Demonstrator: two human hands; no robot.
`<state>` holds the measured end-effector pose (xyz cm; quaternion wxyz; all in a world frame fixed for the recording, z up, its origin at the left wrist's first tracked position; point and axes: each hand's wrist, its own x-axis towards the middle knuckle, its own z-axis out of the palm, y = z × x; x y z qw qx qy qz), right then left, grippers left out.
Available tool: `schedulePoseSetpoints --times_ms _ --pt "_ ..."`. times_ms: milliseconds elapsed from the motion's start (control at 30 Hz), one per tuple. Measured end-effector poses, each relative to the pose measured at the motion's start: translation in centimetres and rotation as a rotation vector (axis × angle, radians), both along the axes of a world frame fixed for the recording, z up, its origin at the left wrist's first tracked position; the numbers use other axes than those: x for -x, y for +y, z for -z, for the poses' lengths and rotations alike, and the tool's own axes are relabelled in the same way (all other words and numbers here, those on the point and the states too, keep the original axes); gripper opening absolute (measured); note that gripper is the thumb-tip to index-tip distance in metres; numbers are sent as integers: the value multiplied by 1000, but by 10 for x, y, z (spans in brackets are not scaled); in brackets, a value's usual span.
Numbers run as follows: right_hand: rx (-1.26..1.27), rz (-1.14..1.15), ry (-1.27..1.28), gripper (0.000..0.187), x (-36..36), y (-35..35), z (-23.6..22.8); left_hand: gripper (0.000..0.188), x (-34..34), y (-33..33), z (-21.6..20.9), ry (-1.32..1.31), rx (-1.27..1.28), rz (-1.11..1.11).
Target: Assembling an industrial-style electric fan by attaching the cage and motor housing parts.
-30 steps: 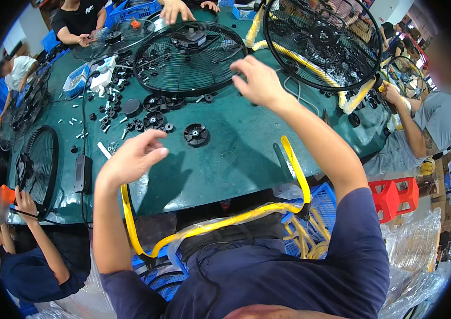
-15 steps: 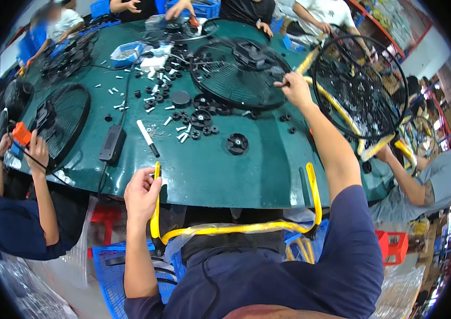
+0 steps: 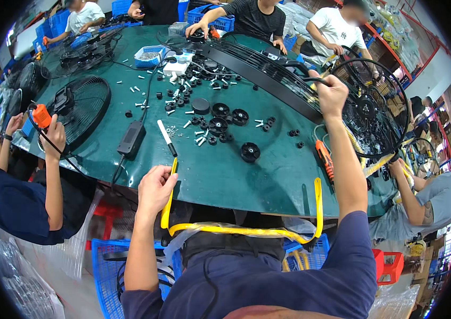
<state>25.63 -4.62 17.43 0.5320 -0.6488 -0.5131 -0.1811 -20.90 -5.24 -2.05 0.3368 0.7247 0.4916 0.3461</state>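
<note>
My left hand (image 3: 156, 187) is closed round the left upright of a yellow U-shaped tube frame (image 3: 246, 231), which is partly wrapped in clear film and lies across my lap at the table edge. Out to the right, my right hand (image 3: 333, 97) grips a black bracket on a round black fan (image 3: 268, 80). That fan is tipped up on its rim, so its slatted side faces me. A white marker (image 3: 166, 136) with a black end lies just beyond the left upright. Below my right forearm rests an orange-and-black electric screwdriver (image 3: 325, 160).
Black knobs (image 3: 250, 152), screws and small black parts are scattered mid-table. A black power adapter (image 3: 130, 139) lies left of them. Another fan (image 3: 84, 111) stands by a co-worker holding an orange tool (image 3: 40, 115). A large fan guard (image 3: 366, 106) is at right; several people surround the table.
My right hand has lifted the near side of the fan, tilting it from lying nearly flat to standing on edge. The orange screwdriver has come into view. My left hand keeps its hold.
</note>
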Motion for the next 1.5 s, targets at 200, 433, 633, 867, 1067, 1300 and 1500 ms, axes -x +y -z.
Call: schedulePoseSetpoints --times_ms 200,433,633,867,1067,1300,1500 --pt "45 -178 16 32 -16 -99 -68 24 -3 -2 -1 -22 -11 -15" --pt "186 -526 364 11 -32 -221 -157 95 -25 7 -48 -443 -27 236" --pt "243 -247 -8 20 -34 -243 -167 73 -68 -33 -69 -559 22 715" --pt "837 -425 499 32 -34 -165 -145 63 -57 -98 -45 -458 237 706" --pt "1243 -451 291 32 -44 -68 -89 54 -50 -114 -22 -622 483 562" --pt "1426 -637 706 27 -61 28 26 41 -45 -122 2 -634 718 257" --pt "1055 -513 713 59 -95 52 28 43 -49 -114 -4 -629 793 216"
